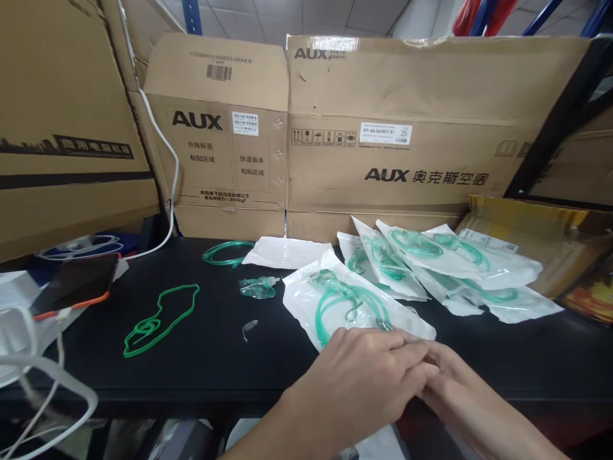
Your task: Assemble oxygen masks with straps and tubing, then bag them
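A clear-and-white pouch (297, 299) with coiled green tubing (325, 313) inside lies at the table's front. My left hand (366, 374) covers its lower edge, fingers curled and pressed together. Against its fingertips, my right hand (445, 370) is closed too, at the pouch's lower right corner. Both hands seem to pinch the pouch edge, though the fingertips are partly hidden. Left of the pouch are a clear green plastic piece (258, 287) and a small bent clip (249, 328).
Several similar pouches (512, 271) are piled at the right. Behind lie a green tube coil (227, 253) and a white sheet (287, 253). At left are a green band (163, 329), a phone (79, 281) and white cables (71, 383). Cardboard (330, 153) stands behind.
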A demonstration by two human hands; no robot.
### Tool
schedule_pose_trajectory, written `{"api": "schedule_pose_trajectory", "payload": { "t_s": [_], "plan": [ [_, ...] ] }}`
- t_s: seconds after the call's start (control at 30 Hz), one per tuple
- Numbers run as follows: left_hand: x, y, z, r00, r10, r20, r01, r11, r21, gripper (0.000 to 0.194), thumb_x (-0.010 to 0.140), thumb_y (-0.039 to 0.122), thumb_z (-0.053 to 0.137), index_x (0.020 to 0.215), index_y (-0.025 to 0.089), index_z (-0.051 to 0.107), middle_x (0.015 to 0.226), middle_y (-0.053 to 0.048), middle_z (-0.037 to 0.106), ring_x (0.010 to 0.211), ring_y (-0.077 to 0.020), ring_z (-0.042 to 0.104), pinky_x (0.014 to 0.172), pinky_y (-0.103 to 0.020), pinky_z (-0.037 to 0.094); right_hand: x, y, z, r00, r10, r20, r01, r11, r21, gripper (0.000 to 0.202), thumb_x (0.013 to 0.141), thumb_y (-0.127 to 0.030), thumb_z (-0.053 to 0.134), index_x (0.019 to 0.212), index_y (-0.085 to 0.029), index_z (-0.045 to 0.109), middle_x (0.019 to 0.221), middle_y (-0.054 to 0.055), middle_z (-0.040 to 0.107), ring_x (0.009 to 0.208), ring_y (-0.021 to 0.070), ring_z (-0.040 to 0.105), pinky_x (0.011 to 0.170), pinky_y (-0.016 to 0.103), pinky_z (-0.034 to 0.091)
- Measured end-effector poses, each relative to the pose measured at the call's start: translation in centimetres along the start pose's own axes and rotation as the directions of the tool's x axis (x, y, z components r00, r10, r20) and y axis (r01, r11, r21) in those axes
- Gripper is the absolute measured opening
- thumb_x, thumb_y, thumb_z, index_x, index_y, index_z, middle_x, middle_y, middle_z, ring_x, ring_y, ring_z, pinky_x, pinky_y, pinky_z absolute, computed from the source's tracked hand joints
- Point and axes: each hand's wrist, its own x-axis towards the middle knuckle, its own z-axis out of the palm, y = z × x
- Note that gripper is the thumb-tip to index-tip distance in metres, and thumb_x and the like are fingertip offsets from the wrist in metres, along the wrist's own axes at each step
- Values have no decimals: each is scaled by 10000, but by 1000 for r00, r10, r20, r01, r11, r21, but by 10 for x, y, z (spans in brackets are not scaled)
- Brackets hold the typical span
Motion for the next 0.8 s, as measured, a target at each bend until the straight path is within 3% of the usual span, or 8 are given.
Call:
{"api": "schedule_pose_trajectory", "payload": {
  "t_s": [0.1,0.23,0.3,0.37,0.43,0.53,0.67,0.8],
  "plan": [
    [-1,-2,-6,997,16,77,-16,1000,1,271,1088,331,459,1173,262,707,919,2,748,805,-172,701,637,-266,475,-7,-13,-22,975,3,224,45,976,-211,344,866,-463,732,1046,-181,810,1018,100,804,1009,288,746,948,372,599],
    [-1,-4,-5,978,-14,210,10,1000,18,332,1065,425,493,978,223,743,794,-8,730,703,-194,685,561,-286,410,-17,-17,-61,967,-256,-5,210,807,-552,468,870,-622,654,906,-190,831,723,82,762,699,249,737,651,279,631],
    [-1,-4,-3,967,-24,254,26,1000,-3,317,1039,428,545,920,213,746,817,-18,743,742,-210,702,585,-290,428,-19,-13,-70,877,-476,-68,303,657,-690,424,856,-598,678,1002,-231,832,938,99,799,845,278,768,736,292,648],
    [-2,-4,-2,964,-29,263,37,999,-26,249,1020,378,586,931,210,747,858,-25,757,793,-221,716,642,-298,466,-18,-7,-69,800,-596,65,407,461,-789,416,873,-516,707,1228,-307,767,1322,91,716,1149,318,717,954,358,611],
    [-4,-4,-5,967,-15,255,30,998,-56,185,1006,295,603,919,204,738,872,-20,764,817,-215,720,692,-301,492,-14,0,-58,754,-581,305,528,261,-808,657,842,-472,776,1462,-379,579,1601,71,483,1400,375,531,1114,474,500],
    [-6,-3,-19,955,68,290,-17,985,-173,210,980,211,613,790,219,702,787,24,751,741,-163,702,648,-261,483,-4,10,-34,677,-464,572,670,67,-739,1043,761,-493,856,1616,-391,268,1700,86,257,1526,456,256,1191,663,299],
    [-4,-4,-45,912,100,399,37,947,-321,182,937,171,674,777,249,712,787,70,757,689,-118,684,611,-209,473,6,25,-22,645,-428,633,694,-18,-720,944,882,-510,736,1640,-330,202,1672,117,294,1531,425,245,1214,678,213],
    [-2,-6,-60,921,-9,390,142,939,-314,219,983,207,642,1083,349,776,1014,59,786,922,-143,725,794,-212,515,8,48,-36,600,-531,598,692,-30,-721,796,911,-339,724,1611,-305,346,1663,122,313,1504,406,334,1230,625,235]
  ]
}}
